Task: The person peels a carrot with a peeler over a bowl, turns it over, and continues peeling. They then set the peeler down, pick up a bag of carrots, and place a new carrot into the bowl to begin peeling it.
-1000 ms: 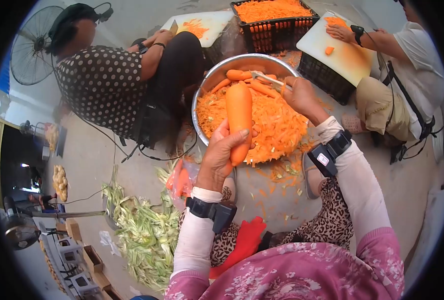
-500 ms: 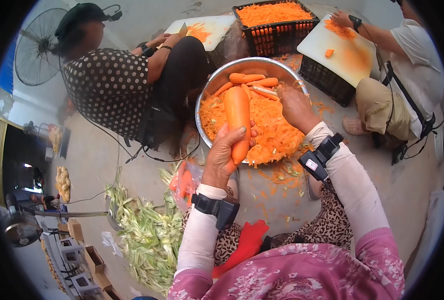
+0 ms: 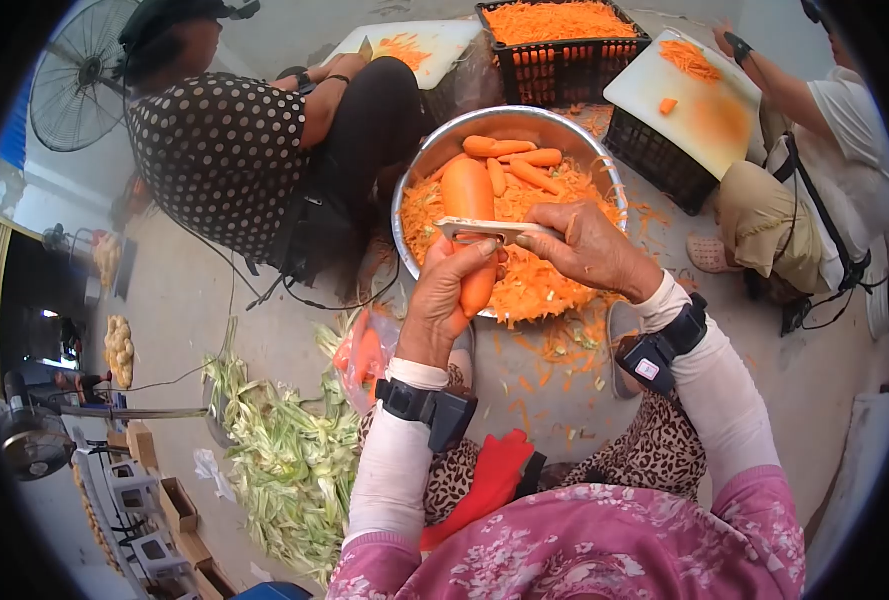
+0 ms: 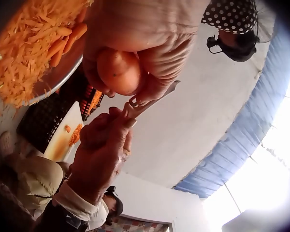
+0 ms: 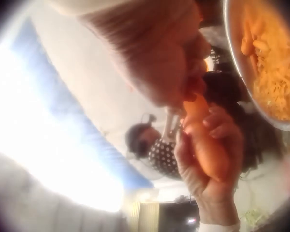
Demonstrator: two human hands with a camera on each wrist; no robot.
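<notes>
On the left, a heap of pale green leaves [image 3: 290,470] lies on the floor [image 3: 180,300], well away from the bowl [image 3: 545,123]. Next is a thin bag [image 3: 367,360] with orange things in it. The left hand [image 3: 443,300] wraps round the near end of a big carrot [image 3: 468,190], so its far end sticks out over the bowl. I think this keeps the skin bare for the peeler [image 3: 457,228], which lies across the carrot. The left thumb [image 3: 484,247] is so near it that I can't tell if they touch. The right hand [image 3: 593,248] pinches the peeler's other end, likely to pull it along. The bowl sits below, maybe to catch bits with the shreds [image 3: 545,290] and smaller carrots [image 3: 537,178].

Now the edges. The bowl's left rim is near a person in a dotted shirt [image 3: 220,130]. A black crate [image 3: 540,80] stands just behind the bowl. On the right, a white board [image 3: 645,100] is just beside the rim. Bare floor shows past the right sleeve [image 3: 730,385], so that elbow seems to have room.
</notes>
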